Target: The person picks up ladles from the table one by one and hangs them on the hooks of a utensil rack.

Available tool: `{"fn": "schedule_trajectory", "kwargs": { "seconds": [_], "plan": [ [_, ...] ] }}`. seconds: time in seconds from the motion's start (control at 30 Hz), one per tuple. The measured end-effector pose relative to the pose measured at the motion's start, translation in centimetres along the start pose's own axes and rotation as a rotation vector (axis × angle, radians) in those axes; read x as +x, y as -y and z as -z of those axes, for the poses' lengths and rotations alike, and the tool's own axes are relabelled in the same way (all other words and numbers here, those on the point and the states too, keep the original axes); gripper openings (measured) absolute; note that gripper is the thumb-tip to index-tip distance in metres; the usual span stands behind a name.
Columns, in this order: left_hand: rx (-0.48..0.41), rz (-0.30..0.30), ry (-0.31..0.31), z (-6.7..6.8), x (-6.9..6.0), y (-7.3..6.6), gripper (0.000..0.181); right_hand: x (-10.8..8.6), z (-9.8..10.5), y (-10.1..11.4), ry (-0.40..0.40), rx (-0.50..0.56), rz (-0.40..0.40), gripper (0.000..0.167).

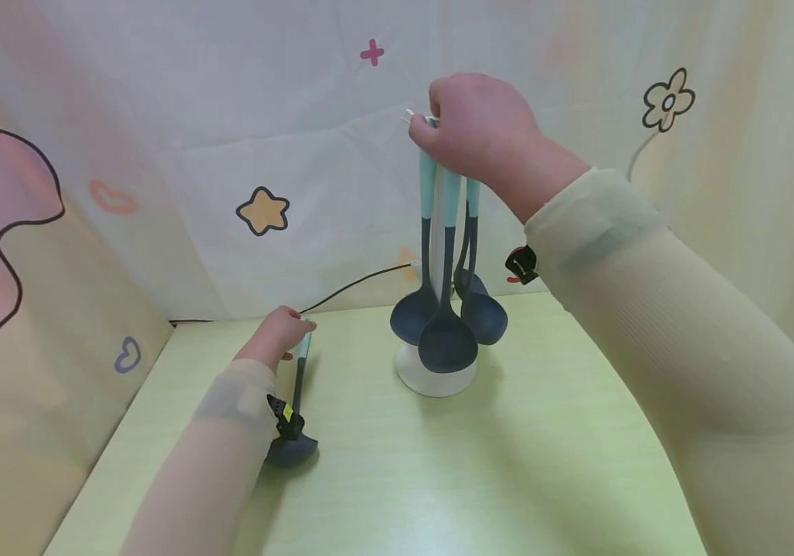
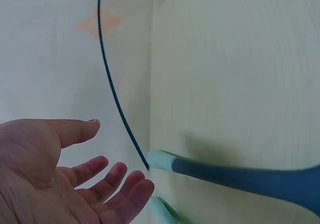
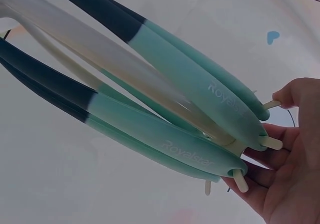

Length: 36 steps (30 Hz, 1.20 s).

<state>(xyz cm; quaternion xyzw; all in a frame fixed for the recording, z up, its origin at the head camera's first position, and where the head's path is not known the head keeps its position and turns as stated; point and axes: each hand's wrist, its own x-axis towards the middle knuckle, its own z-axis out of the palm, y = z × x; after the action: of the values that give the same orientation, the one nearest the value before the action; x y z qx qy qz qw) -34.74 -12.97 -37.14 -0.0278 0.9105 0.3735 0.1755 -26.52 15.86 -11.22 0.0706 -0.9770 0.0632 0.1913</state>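
Mint-handled dark utensils [image 1: 448,344] [image 3: 185,129] hang around a white stand [image 1: 436,380] [image 3: 125,59]. My right hand [image 1: 487,127] [image 3: 295,159] grips the stand's top, thumb by one of its hooks and fingers partly hidden behind. At the left, a dark ladle [image 1: 291,450] with a mint handle lies on the table. My left hand [image 1: 280,332] [image 2: 75,184] is over that handle's far end in the head view. The left wrist view shows its fingers loosely spread and holding nothing, beside two mint handle ends [image 2: 161,160], one above the other.
The light green table [image 1: 369,479] meets a patterned curtain [image 1: 341,193] at its back and left edges. A thin dark cable [image 1: 351,287] [image 2: 112,92] runs along the curtain behind the left hand to the stand's area.
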Motion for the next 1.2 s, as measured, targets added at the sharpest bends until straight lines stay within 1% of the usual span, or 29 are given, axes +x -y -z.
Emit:
{"fn": "schedule_trajectory", "kwargs": {
  "seconds": [0.1, 0.23, 0.33, 0.47, 0.5, 0.57, 0.67, 0.73, 0.8, 0.9, 1.1, 1.2],
  "plan": [
    [0.042, 0.016, 0.001, -0.1, 0.4, 0.9, 0.058, 0.0, 0.0, 0.0, -0.006, 0.001, 0.001, 0.041],
    [0.09, 0.035, -0.005, -0.3, 0.3, 1.5, 0.056, -0.1, 0.1, -0.1, -0.012, -0.005, 0.009, 0.04],
    [0.095, 0.044, 0.002, -0.6, 0.3, 1.6, 0.055, -0.2, 0.2, -0.1, -0.015, -0.008, 0.011, 0.039],
    [0.081, 0.043, 0.007, -1.0, 0.5, 1.8, 0.053, -0.3, 0.2, -0.2, -0.019, -0.011, 0.011, 0.039],
    [0.081, 0.042, 0.005, -1.2, 0.6, 1.9, 0.051, -0.3, 0.3, -0.3, -0.021, -0.011, 0.012, 0.039],
    [0.104, 0.045, 0.006, -1.4, 0.9, 2.0, 0.039, -0.3, 0.3, -0.3, -0.022, -0.005, 0.011, 0.038],
    [0.174, 0.047, 0.026, -1.9, 1.4, 2.2, 0.02, -0.3, 0.4, -0.5, -0.022, 0.008, 0.008, 0.036],
    [0.225, 0.05, 0.038, -2.2, 1.7, 2.1, 0.015, -0.3, 0.4, -0.6, -0.023, 0.018, 0.007, 0.035],
    [0.262, 0.051, 0.04, -2.4, 1.8, 2.1, 0.015, -0.3, 0.4, -0.7, -0.026, 0.024, 0.007, 0.035],
    [0.284, 0.057, 0.036, -2.6, 1.6, 1.9, 0.019, -0.4, 0.5, -0.8, -0.029, 0.03, 0.007, 0.036],
    [0.271, 0.076, 0.052, -2.7, 1.1, 1.6, 0.025, -0.4, 0.6, -1.1, -0.017, 0.045, 0.007, 0.039],
    [0.257, 0.088, 0.057, -2.8, 1.1, 1.6, 0.036, -0.4, 0.7, -1.2, -0.011, 0.052, 0.006, 0.04]
  ]
}}
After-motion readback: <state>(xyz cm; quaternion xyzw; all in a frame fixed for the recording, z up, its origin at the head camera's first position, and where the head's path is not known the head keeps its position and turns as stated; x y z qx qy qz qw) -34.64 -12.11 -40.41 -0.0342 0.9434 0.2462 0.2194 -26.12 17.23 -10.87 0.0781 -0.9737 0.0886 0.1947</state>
